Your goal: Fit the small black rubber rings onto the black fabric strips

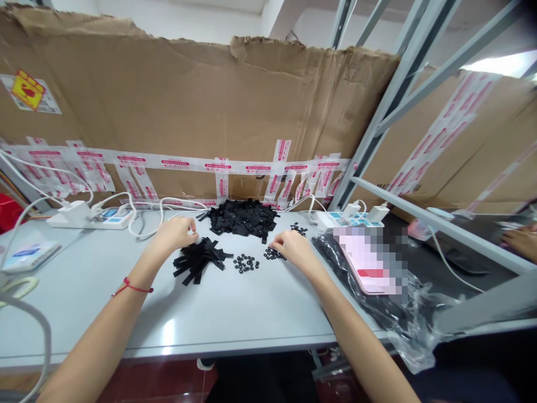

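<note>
My left hand (177,232) is at the upper left edge of a loose pile of short black strips (201,258). Its fingers are curled together, and what they may hold is hidden. A red cord bracelet (133,286) circles that wrist. Over a cluster of small black rings (273,254), my right hand (291,247) has its fingertips in a pinch; anything between them is too small to make out. Between the hands lies another group of small black rings (246,263). Behind them is a larger heap of black strips (243,217).
Power strips (113,218) with white cables lie along the cardboard wall (201,101). At right, a pink phone-like object (364,260) rests on clear plastic (411,319), beside a grey metal frame (444,224). Another person's hand (522,242) shows at the far right.
</note>
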`<action>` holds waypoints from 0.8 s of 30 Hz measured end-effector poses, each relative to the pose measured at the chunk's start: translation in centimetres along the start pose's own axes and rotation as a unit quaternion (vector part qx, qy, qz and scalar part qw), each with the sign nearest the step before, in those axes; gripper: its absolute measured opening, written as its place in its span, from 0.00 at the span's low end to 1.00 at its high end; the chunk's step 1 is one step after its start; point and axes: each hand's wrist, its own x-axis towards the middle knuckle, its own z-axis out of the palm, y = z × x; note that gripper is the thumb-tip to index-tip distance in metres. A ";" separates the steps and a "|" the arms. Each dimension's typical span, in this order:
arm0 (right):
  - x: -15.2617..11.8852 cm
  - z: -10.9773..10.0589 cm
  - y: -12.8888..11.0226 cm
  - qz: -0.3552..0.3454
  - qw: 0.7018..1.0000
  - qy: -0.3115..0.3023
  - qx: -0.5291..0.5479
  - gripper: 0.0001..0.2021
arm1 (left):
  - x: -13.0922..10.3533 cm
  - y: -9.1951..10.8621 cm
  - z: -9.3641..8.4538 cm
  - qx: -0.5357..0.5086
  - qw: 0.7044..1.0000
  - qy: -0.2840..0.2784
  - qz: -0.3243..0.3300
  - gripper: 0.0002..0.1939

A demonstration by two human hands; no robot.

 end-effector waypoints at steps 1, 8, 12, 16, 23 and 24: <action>0.0 0.0 -0.1 0.001 1.000 -0.006 -0.022 0.14 | 0.3 0.3 0.3 0.000 1.000 0.027 0.016 0.08; 0.1 0.2 -0.8 0.031 0.997 0.032 -0.070 0.19 | 3.9 5.9 4.3 -0.037 0.961 0.041 0.272 0.10; 0.2 0.3 -0.7 0.027 0.996 0.039 -0.069 0.17 | 5.5 8.0 6.4 0.042 0.951 0.064 0.298 0.07; 0.0 0.4 -0.7 0.022 0.998 0.049 -0.045 0.16 | 5.8 8.4 6.8 0.032 0.947 0.084 0.309 0.09; 0.3 1.9 -0.9 -0.151 0.961 0.167 0.160 0.19 | 2.5 9.4 4.3 -0.275 0.915 0.069 0.287 0.09; 0.4 2.2 -1.0 -0.184 0.949 0.168 0.194 0.19 | 1.9 9.6 3.9 -0.304 0.908 0.053 0.284 0.10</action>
